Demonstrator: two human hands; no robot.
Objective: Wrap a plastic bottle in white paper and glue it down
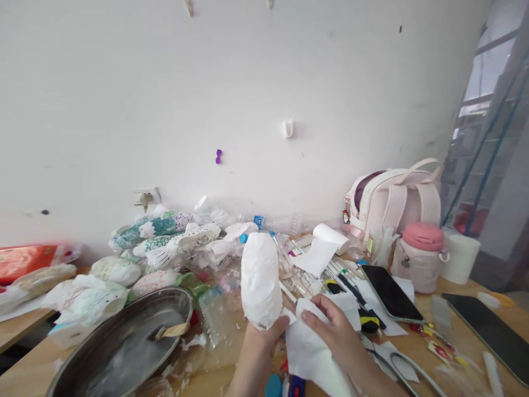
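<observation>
My left hand is closed around the lower end of a white, paper-covered rounded form, held upright above the table. What lies under its paper is hidden. Just to the right, my right hand pinches a piece of white paper between thumb and fingers, and the sheet hangs down below. A corner of the paper comes close to my left thumb; I cannot tell if they touch. A purple-and-dark cutter and a blue cap lie below my hands.
A metal basin of cloudy liquid with a brush stands left. Behind it are several painted fish-like forms. Plastic bottles, pens and a paper roll crowd the middle. Scissors, phones and a pink backpack are right.
</observation>
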